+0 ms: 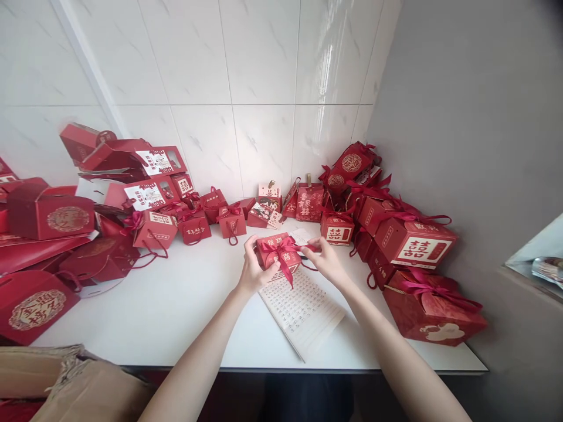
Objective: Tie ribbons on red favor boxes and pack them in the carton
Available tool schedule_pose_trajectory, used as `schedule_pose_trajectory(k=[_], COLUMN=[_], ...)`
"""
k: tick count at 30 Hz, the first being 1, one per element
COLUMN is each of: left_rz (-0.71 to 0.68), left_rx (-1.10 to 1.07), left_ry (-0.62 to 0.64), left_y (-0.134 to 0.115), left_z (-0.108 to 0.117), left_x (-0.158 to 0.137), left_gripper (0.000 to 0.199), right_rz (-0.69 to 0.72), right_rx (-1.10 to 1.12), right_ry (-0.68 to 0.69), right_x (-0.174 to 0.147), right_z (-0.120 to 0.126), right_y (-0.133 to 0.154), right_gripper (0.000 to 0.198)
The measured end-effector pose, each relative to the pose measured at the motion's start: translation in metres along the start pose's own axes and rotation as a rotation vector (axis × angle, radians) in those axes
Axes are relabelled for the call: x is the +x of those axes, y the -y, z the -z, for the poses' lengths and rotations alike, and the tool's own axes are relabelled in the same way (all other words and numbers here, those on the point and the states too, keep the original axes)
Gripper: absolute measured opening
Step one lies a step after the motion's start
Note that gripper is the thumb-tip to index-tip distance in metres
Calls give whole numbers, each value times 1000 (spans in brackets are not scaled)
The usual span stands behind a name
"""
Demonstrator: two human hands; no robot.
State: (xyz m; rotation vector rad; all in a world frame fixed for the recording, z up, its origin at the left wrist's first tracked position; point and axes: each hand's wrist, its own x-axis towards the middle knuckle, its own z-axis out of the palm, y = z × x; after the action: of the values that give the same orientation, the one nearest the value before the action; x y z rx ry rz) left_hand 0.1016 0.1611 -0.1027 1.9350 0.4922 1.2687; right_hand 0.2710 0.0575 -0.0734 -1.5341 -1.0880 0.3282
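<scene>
A small red gift box [268, 243] with gold lettering is held over the table in front of me. My left hand [257, 268] grips it from the left side, thumb along the front and fingers around the back. Across its top is a dark red ribbon bow [282, 248], one tail hanging down the front. At the box's right, my right hand [324, 258] pinches the other end of the ribbon between thumb and fingers. Below the box lies an open notebook [323, 334] with handwritten rows, its upper part partly hidden by the box.
Red gift boxes [420, 246] are stacked on the right against the grey wall. More boxes [55, 214] pile up on the left, and several small ones [231, 223] stand along the back. A cardboard carton [97, 390] sits at the lower left, by the white table's [176, 328] front edge.
</scene>
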Motion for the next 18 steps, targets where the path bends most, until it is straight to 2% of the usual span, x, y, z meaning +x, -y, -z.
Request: schedule_pose_trajectory(k=[2,3,4,6,8,10,12,15,18], left_rz=[-6,-6,-9,-23,-44,-70,-100,-130,-131], left_rx=[43,55,62,73,97,125,147,160,147], left_ry=[-3,-1,2,4,2,0,2,1,16], left_y=[2,2,3,2,1,-2,-4,-5,-4], left_z=[0,0,0,0,0,0,0,0,0], left_x=[-1,-2,-3,-3,-3,-3,-3,-3,-3], left_gripper=[77,78,78,77,75,73,71,70,70], right_rz=[133,171,183,172,174,194,191,129,-95], right_rx=[-119,-168,-215,-330,-506,-683,-756,-616,-247], right_ry=[-167,-160,-77,210,419,458,450,518,685], right_x=[-5,-8,-12,-19,-25,-31,-35,-38,-39], right_z=[2,2,1,-2,-9,-16,-22,-24,-22], right_y=[6,9,12,18,21,22,22,24,28], right_gripper=[35,33,36,43,40,27,21,29,36])
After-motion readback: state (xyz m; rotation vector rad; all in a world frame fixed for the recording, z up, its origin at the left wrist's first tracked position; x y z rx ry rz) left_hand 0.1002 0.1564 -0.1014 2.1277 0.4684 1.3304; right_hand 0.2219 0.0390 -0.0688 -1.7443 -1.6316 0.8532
